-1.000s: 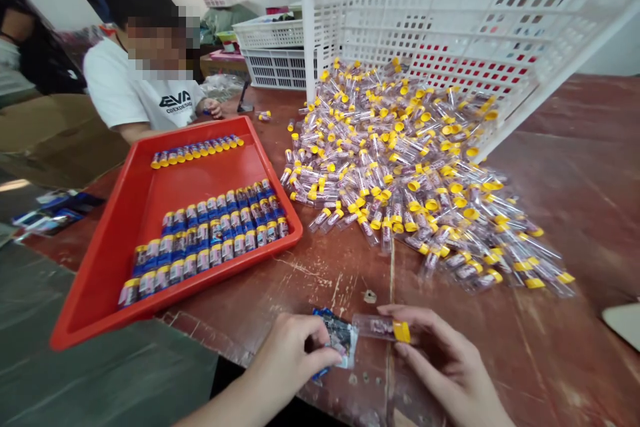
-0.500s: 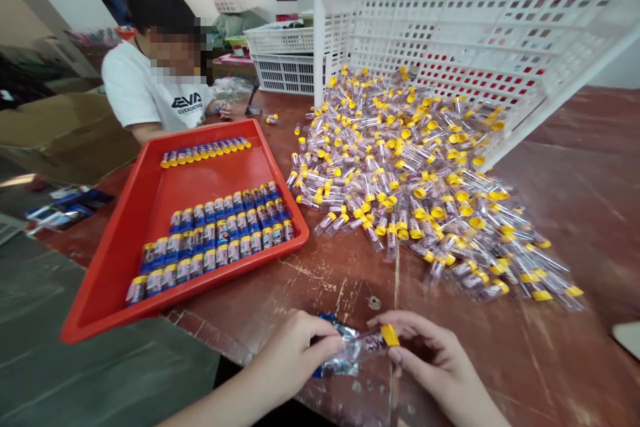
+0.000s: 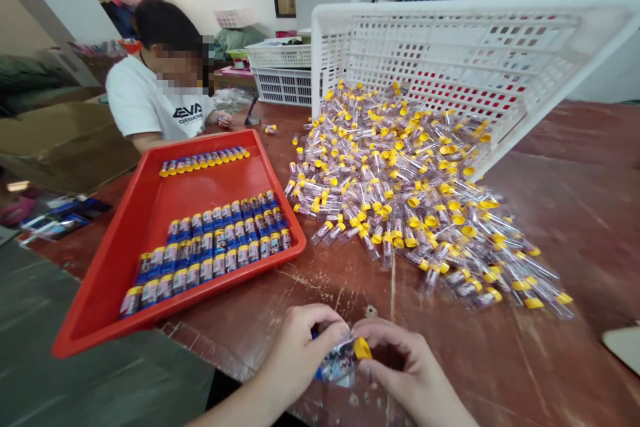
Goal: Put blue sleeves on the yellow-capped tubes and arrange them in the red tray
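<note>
A clear tube with a yellow cap (image 3: 363, 348) is between my two hands near the table's front edge. My left hand (image 3: 313, 340) pinches the tube's left end, over a shiny blue packet (image 3: 330, 371) partly hidden by the fingers. The fingers of my right hand (image 3: 393, 357) are closed round the capped end. A red tray (image 3: 170, 193) to the left holds rows of filled tubes with yellow caps. Beyond my hands lies a large heap of clear yellow-capped tubes (image 3: 380, 173).
A white basket (image 3: 450, 33) lies tipped on its side behind the heap. Across the table (image 3: 575, 213) a person in a white shirt (image 3: 137, 90) sits behind the tray. Blue packets (image 3: 65, 213) lie at the left edge, and stacked baskets (image 3: 283, 73) stand at the back.
My right hand has moved left with the capped end, closer to my left hand. The surroundings sit slightly lower in view.
</note>
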A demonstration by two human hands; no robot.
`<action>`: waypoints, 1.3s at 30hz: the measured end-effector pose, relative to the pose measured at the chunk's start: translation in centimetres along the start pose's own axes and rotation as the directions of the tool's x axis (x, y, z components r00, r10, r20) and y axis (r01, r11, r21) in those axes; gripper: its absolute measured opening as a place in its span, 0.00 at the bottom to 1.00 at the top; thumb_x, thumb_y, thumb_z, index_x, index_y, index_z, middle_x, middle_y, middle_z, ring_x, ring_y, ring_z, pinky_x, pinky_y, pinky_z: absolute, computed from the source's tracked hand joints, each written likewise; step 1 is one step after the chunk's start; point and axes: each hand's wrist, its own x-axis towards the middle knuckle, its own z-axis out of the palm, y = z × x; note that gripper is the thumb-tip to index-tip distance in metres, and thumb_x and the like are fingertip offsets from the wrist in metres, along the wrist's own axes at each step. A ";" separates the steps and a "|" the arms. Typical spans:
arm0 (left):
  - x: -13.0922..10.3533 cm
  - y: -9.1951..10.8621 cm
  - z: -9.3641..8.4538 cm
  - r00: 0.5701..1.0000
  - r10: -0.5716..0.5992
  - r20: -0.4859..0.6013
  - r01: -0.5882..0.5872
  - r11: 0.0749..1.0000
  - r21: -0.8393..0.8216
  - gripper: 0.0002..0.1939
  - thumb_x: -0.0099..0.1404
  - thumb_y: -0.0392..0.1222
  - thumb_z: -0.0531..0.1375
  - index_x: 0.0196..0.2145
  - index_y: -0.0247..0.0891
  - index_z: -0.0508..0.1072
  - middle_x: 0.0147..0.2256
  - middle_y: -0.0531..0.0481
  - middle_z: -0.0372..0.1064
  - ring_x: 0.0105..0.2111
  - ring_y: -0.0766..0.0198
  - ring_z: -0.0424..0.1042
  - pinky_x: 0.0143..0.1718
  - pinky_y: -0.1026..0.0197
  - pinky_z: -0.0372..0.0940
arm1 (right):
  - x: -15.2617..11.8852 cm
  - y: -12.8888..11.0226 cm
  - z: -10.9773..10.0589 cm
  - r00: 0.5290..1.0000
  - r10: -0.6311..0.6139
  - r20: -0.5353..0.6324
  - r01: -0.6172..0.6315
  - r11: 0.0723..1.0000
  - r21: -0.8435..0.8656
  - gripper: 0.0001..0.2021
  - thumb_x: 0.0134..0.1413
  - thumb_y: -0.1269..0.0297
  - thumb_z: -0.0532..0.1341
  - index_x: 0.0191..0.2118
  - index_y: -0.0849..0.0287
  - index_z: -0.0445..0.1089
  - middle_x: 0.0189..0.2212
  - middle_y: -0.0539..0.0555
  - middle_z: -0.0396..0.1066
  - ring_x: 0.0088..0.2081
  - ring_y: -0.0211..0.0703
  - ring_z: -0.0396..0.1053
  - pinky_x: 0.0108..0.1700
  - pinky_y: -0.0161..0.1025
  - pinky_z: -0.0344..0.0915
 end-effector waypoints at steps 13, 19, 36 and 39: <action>-0.2 0.5 -0.5 0.991 0.087 -0.098 -0.082 0.995 0.048 0.11 0.65 0.42 0.59 0.41 0.40 0.79 0.32 0.51 0.73 0.32 0.65 0.69 0.35 0.66 0.60 | 0.8 -0.2 1.3 0.994 -0.108 0.032 0.109 0.994 -0.032 0.09 0.47 0.62 0.70 0.37 0.55 0.79 0.41 0.58 0.76 0.41 0.46 0.75 0.42 0.36 0.71; -0.2 -0.6 -2.1 0.996 -0.089 -0.012 0.088 0.996 -0.029 0.11 0.58 0.43 0.62 0.26 0.31 0.76 0.23 0.50 0.69 0.25 0.67 0.64 0.27 0.66 0.55 | 0.8 -0.4 0.7 0.964 -0.252 -0.081 0.226 0.944 -0.239 0.09 0.48 0.64 0.70 0.38 0.53 0.80 0.40 0.57 0.77 0.40 0.46 0.76 0.42 0.33 0.72; 0.9 2.1 -3.3 0.985 0.001 0.171 -0.048 0.962 0.270 0.08 0.61 0.40 0.62 0.31 0.37 0.81 0.28 0.52 0.75 0.29 0.65 0.71 0.32 0.66 0.56 | 0.6 -0.4 -0.4 0.908 -0.392 0.144 0.414 0.795 -0.444 0.13 0.50 0.69 0.67 0.43 0.53 0.76 0.41 0.56 0.77 0.40 0.44 0.77 0.41 0.31 0.73; 0.7 2.0 -3.1 0.986 0.025 0.163 -0.071 0.957 0.282 0.10 0.65 0.40 0.60 0.31 0.38 0.81 0.29 0.53 0.75 0.30 0.66 0.70 0.33 0.65 0.56 | 0.5 -0.7 -0.3 0.945 -0.313 0.094 0.325 0.866 -0.381 0.13 0.48 0.70 0.68 0.42 0.52 0.77 0.44 0.56 0.76 0.42 0.46 0.76 0.42 0.33 0.73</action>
